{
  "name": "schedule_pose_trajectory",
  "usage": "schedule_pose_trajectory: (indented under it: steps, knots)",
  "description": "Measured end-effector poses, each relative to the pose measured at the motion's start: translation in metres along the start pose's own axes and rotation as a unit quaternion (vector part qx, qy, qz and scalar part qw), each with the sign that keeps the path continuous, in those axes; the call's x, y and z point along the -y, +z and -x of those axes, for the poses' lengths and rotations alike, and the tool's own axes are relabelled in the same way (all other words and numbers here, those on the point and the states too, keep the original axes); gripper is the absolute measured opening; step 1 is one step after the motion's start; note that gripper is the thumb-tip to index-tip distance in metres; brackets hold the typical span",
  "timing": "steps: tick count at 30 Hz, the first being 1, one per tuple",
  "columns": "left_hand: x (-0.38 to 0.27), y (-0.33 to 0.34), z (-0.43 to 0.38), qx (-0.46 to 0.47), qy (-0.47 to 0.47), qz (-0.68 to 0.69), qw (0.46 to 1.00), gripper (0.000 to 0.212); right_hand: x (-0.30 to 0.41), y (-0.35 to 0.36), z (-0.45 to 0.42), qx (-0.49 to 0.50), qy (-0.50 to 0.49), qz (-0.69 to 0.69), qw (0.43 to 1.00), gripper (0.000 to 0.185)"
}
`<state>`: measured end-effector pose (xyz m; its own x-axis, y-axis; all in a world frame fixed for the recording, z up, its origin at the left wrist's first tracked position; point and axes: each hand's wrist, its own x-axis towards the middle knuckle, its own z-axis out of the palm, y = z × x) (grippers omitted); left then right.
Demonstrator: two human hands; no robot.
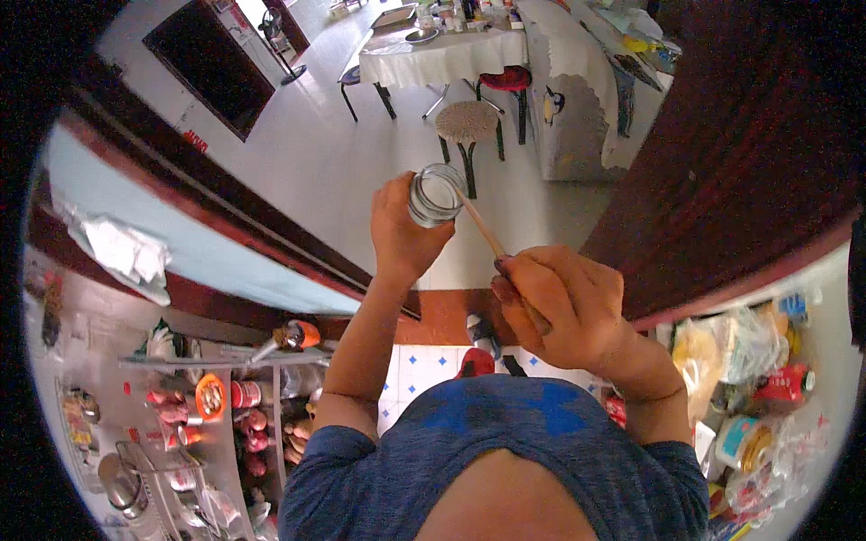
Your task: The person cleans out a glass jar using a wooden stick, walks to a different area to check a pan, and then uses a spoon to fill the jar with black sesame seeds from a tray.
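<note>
A clear glass jar [433, 211] with its round mouth facing up is gripped around its side by my left hand [408, 233]. My right hand [565, 304] holds a thin wooden stick [484, 223], perhaps a chopstick or a brush handle, pinched between thumb and fingers. The stick slants up and to the left, and its far end meets the jar's rim at the right. Whether that tip is inside the jar or just beside it, I cannot tell. The jar looks see-through, with no clear contents visible.
Ahead is a doorway with a wooden threshold [440, 314]. Beyond it stand a round stool [467, 122] and a cloth-covered table [443, 64] bearing several items. Shelves [257, 365] with vegetables are at my left. Bags and a plastic tub [741, 443] sit at my right.
</note>
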<state>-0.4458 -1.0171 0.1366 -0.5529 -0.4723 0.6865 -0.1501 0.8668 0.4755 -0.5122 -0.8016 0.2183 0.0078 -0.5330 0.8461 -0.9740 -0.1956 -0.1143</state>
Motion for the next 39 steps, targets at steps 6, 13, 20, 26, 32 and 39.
schedule_pose_trajectory:
  steps: [6, 13, 20, 26, 32, 39]
  knots:
    - [0.087, 0.055, -0.093, -0.052, 0.046, -0.097, 0.993, 0.062, -0.1, 0.074, -0.068, 0.037, 0.07, -0.041, 0.996, 0.021]
    - [0.191, 0.085, -0.202, -0.068, 0.002, -0.052, 0.996, 0.068, -0.213, 0.184, -0.152, -0.002, -0.003, -0.089, 0.996, 0.021]
    - [0.297, 0.107, -0.271, -0.074, -0.047, -0.023, 0.996, 0.076, -0.334, 0.268, -0.228, 0.045, 0.042, -0.191, 0.98, 0.014]
    - [0.383, 0.104, -0.347, -0.106, -0.095, -0.071, 0.987, 0.07, -0.419, 0.381, -0.303, 0.1, 0.001, -0.299, 0.949, 0.013]
    - [0.472, 0.075, -0.336, -0.143, -0.257, -0.067, 0.954, 0.072, -0.452, 0.53, -0.347, 0.159, -0.006, -0.493, 0.856, 0.012]
    - [0.599, 0.018, -0.316, -0.163, -0.321, -0.131, 0.924, 0.073, -0.437, 0.71, -0.393, 0.287, -0.012, -0.605, 0.743, 0.013]
